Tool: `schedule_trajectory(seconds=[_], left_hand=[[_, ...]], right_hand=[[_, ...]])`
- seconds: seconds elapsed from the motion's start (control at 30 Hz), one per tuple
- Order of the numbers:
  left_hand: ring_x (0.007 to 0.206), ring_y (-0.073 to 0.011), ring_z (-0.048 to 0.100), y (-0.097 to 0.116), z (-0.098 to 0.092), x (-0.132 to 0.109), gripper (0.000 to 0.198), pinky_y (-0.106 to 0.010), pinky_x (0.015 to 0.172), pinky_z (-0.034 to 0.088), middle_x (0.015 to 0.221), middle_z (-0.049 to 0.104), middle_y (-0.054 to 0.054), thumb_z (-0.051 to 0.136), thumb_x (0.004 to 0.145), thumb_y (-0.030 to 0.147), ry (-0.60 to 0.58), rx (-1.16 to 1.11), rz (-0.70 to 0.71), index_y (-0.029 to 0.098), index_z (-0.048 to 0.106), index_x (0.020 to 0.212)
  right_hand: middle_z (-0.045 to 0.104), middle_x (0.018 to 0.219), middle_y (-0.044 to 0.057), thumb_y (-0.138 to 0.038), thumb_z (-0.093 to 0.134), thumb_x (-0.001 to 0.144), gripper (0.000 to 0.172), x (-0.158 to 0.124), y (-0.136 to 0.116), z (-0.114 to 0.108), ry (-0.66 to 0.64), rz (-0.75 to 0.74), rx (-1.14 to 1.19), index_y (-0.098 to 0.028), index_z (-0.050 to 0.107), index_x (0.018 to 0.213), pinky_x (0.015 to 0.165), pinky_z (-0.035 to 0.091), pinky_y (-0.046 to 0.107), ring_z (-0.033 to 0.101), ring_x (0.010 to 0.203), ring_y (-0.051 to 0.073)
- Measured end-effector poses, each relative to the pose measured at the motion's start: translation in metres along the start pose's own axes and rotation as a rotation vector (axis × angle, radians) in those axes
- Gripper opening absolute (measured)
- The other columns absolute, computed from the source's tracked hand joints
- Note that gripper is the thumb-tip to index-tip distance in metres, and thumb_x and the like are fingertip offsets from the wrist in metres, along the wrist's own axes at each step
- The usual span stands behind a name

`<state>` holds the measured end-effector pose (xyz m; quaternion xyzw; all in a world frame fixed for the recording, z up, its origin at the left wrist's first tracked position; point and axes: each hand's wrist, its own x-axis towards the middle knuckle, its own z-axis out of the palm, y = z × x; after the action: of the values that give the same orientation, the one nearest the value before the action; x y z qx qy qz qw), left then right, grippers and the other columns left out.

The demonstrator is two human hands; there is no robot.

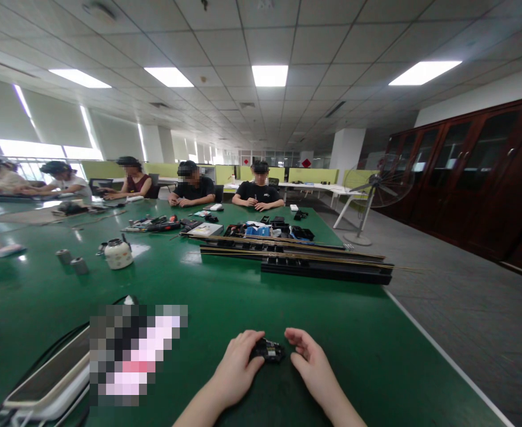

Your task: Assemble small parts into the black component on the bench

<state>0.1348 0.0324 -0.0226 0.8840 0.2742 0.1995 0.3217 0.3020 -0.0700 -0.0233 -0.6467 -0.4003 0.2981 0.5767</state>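
Observation:
My left hand (237, 366) and my right hand (310, 363) rest on the green table (225, 296) near its front edge. Both close their fingers on a small black device (268, 350) held between them, left hand on its left end, right hand on its right end. The device sits low over the table top; its details are too small to read.
Long black rails (314, 261) lie across the table ahead. A white jar (117, 253) and two small grey cylinders (71, 261) stand at left. A phone-like slab (50, 379) lies at front left. Several seated people work at the far end. A standing fan (371, 196) is on the right floor.

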Motion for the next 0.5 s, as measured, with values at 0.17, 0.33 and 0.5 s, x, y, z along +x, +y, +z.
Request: schedule_trajectory(seconds=[0.17, 0.33, 0.5], left_hand=[[0.109, -0.0214, 0.047, -0.003, 0.0025, 0.0003, 0.042, -0.034, 0.096, 0.034, 0.118, 0.054, -0.006, 0.05, 0.077, 0.017, 0.007, 0.005, 0.023, 0.022, 0.049, 0.118], [0.109, -0.0211, 0.047, -0.0031, 0.0026, 0.001, 0.042, -0.033, 0.096, 0.033, 0.119, 0.053, -0.006, 0.049, 0.078, 0.018, 0.003, 0.01, 0.006, 0.021, 0.049, 0.119], [0.11, -0.0216, 0.046, -0.0016, 0.0011, 0.0012, 0.042, -0.034, 0.097, 0.033, 0.121, 0.053, -0.006, 0.048, 0.078, 0.02, -0.001, 0.019, -0.019, 0.021, 0.049, 0.12]], right_hand=[[0.067, 0.098, 0.008, -0.017, 0.055, 0.057, 0.034, 0.0039, 0.0031, -0.0017, 0.035, 0.015, 0.172, -0.019, 0.064, 0.09, 0.094, 0.039, 0.04, 0.059, 0.098, 0.024], [0.069, 0.095, 0.007, -0.019, 0.06, 0.056, 0.031, 0.004, 0.0006, -0.0046, 0.073, 0.053, 0.276, -0.02, 0.065, 0.087, 0.094, 0.039, 0.041, 0.06, 0.097, 0.025], [0.069, 0.095, 0.007, -0.019, 0.062, 0.056, 0.03, 0.0027, -0.0057, -0.0086, 0.103, 0.11, 0.359, -0.019, 0.065, 0.086, 0.095, 0.038, 0.04, 0.059, 0.097, 0.024]])
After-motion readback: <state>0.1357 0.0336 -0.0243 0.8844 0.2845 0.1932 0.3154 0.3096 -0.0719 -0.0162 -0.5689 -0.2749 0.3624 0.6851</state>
